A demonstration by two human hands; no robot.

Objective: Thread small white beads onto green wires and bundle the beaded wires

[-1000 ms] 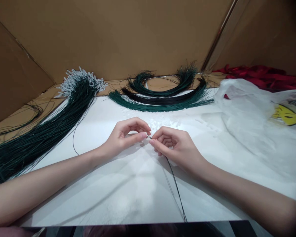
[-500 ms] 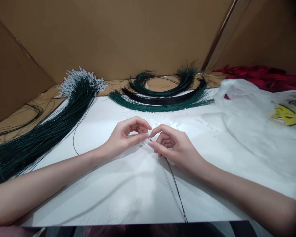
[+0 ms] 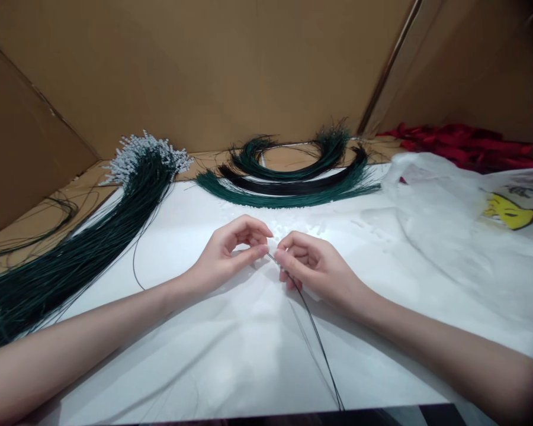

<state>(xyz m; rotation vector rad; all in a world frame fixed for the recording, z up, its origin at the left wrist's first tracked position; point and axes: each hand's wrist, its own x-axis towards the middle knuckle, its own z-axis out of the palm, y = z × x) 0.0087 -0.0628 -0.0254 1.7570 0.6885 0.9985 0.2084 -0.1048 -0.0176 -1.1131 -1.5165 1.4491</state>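
My left hand (image 3: pixel 235 247) pinches the upper end of a thin dark wire (image 3: pixel 314 325) between thumb and fingers. Just to its right, my right hand (image 3: pixel 316 260) grips the same wire with thumb and forefinger, its other fingers curled. A short stretch of wire shows between the two hands. From below the right hand, two dark strands run down to the front edge of the white board (image 3: pixel 195 349). The wire's tip is hidden in my left fingers. Small white beads (image 3: pixel 308 226) lie scattered just beyond the hands.
On the left lies a thick bundle of green wires (image 3: pixel 89 254) with white beaded tips (image 3: pixel 146 155). Curved bundles of bare green and black wires (image 3: pixel 288 198) lie at the back. Right are a clear plastic bag (image 3: pixel 453 219) and red ribbon (image 3: pixel 466 142). Cardboard walls (image 3: pixel 231 71) enclose the back.
My right hand has slid slightly right along the wire, widening the gap from my left hand. The right forefinger has drawn back to the thumb. The view has shifted a little.
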